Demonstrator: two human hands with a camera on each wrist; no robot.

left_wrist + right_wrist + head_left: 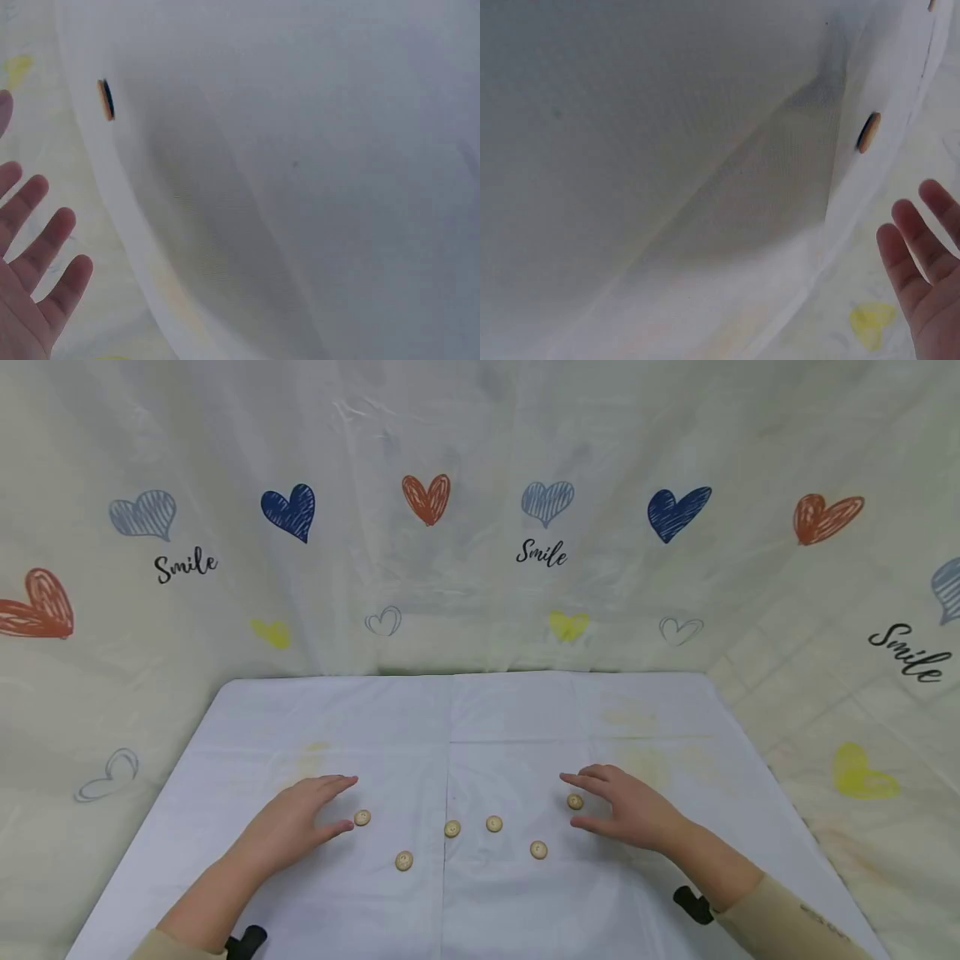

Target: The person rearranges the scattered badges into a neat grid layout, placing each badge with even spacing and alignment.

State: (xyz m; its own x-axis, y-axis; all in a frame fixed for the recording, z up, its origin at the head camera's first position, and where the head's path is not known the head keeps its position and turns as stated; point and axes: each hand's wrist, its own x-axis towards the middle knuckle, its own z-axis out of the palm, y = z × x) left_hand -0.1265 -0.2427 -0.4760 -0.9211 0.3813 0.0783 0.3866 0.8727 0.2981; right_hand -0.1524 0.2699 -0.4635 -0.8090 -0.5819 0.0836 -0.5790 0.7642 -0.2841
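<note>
Several round wooden buttons lie scattered on the white cloth of the table in the head view. My left hand (300,818) hovers at the left, thumb and fingers apart, with a button (362,817) just beyond its fingertips. A second button (404,861) lies nearer to me. My right hand (630,807) has a button (575,802) between its spread thumb and fingers, apparently not pinched. Farther inward are buttons (538,850), (494,823) and a middle button (452,829). Each wrist view shows straight fingers holding nothing, with a button (106,100) or a button (869,133) beyond.
The white tablecloth (487,910) has creases and faint yellow stains. Behind and beside the table hangs a pale curtain (480,635) printed with hearts and the word Smile. A black wrist strap piece (693,906) shows by the right sleeve (780,918).
</note>
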